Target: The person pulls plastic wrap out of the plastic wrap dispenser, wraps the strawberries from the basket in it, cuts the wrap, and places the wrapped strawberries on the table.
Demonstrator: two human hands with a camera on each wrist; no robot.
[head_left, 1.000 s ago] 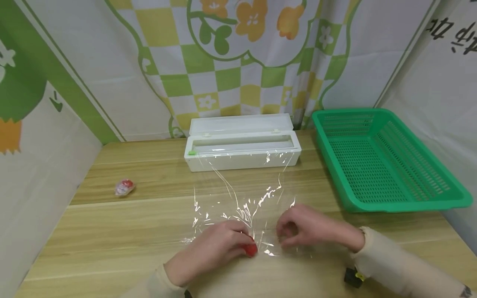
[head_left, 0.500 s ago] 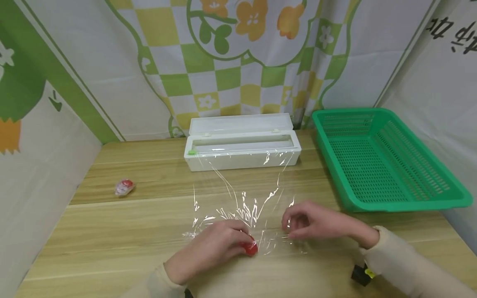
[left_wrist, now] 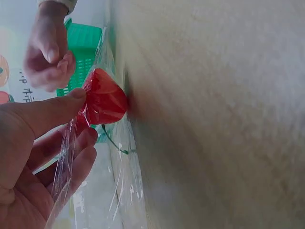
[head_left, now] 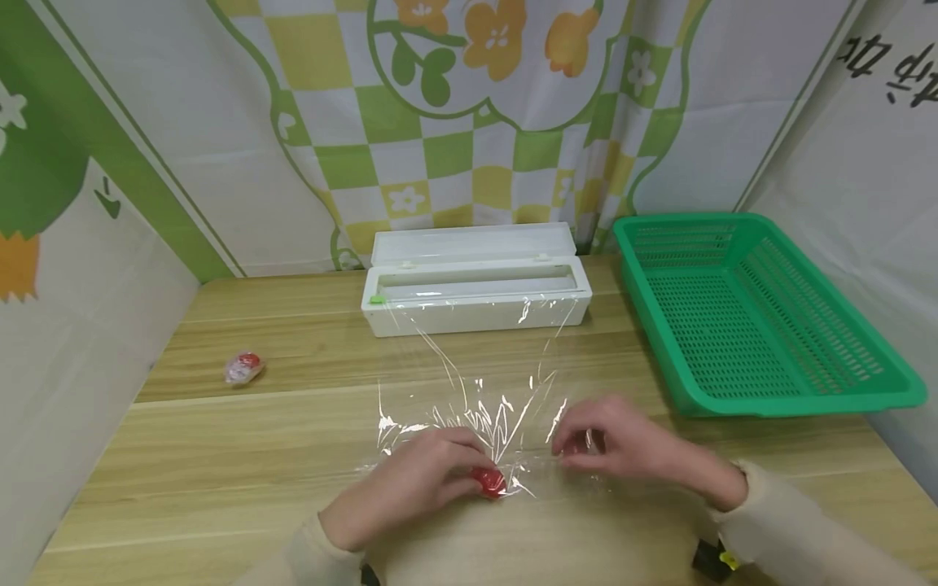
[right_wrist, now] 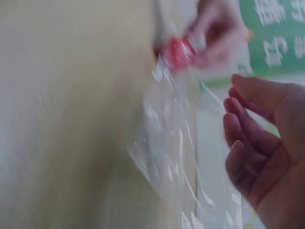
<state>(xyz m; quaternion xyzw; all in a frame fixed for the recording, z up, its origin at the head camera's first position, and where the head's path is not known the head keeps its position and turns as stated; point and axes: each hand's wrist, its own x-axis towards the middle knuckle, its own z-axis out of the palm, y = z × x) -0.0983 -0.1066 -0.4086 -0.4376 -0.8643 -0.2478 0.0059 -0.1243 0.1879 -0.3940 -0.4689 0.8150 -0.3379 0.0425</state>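
Note:
Thumb and fingers of my left hand [head_left: 421,480] pinch a small, rounded red thing [head_left: 488,482], fruit-like in looks; its exact kind is unclear. Clear plastic wrap [left_wrist: 121,191] lies over and around it, and a thin green strand shows just below it in the left wrist view. To its right, my right hand [head_left: 615,439] has curled fingers at the side of the wrap, and a taut fold runs from the red thing to its fingertips. From there the sheet reaches back to a white wrap dispenser [head_left: 479,317] whose lid is raised.
A green plastic basket [head_left: 663,342] stands on the right of the wooden table [head_left: 293,456]. At the left lies another small red thing bundled in wrap [head_left: 244,369]. A patterned curtain [head_left: 469,155] hangs behind the dispenser.
My right hand has shifted slightly right and up, drawing a fold of wrap taut. More glossy film now covers the red thing. The left hand keeps its hold in nearly the same place.

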